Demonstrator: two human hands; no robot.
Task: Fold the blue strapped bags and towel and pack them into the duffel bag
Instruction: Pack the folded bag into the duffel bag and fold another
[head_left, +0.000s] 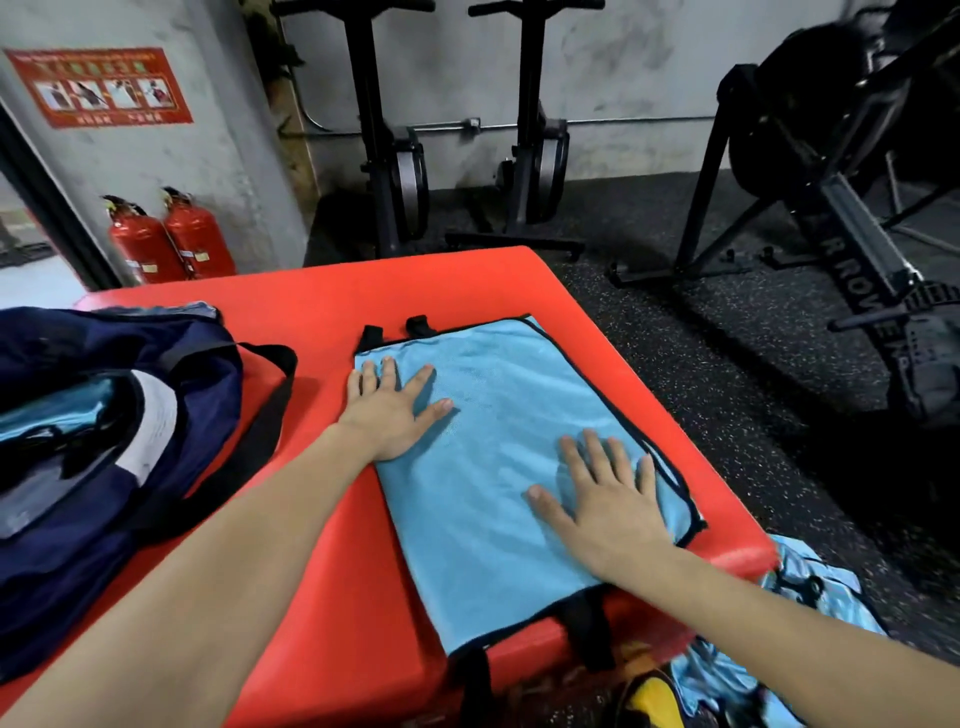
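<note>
- My left hand (390, 410) lies flat on the far left part of the blue bag (514, 467), fingers straight and slightly spread.
- My right hand (602, 499) presses flat on its near right part, fingers straight and spread.
- The bag lies flat on the red mat (322, 519), black straps (395, 330) sticking out at its far edge.
- The navy duffel bag (104, 441) sits open on the mat to my left, apart from the blue bag.
- More blue fabric (810, 587) lies crumpled on the floor at my right.
</note>
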